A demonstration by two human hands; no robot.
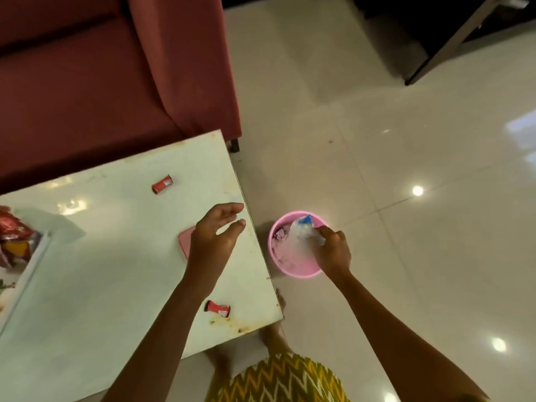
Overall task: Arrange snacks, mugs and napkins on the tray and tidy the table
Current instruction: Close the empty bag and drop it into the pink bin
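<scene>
Red sofa (87, 82) fills the upper left, the white table (116, 271) spreads below it, and this looks like the tidying step. Right of centre, on the floor beside the table, sits the pink bin (295, 271); the right hand (333, 250) is over it, fingers closed on a clear wrapper (304, 230). The left hand (214, 233) hovers open-fingered at the table edge over a pink pad (184, 239). Snack packets (17, 236) wait at the left edge. Two red wrappers (162, 184) lie loose on the table; they probably go next, each needing a pinch.
</scene>
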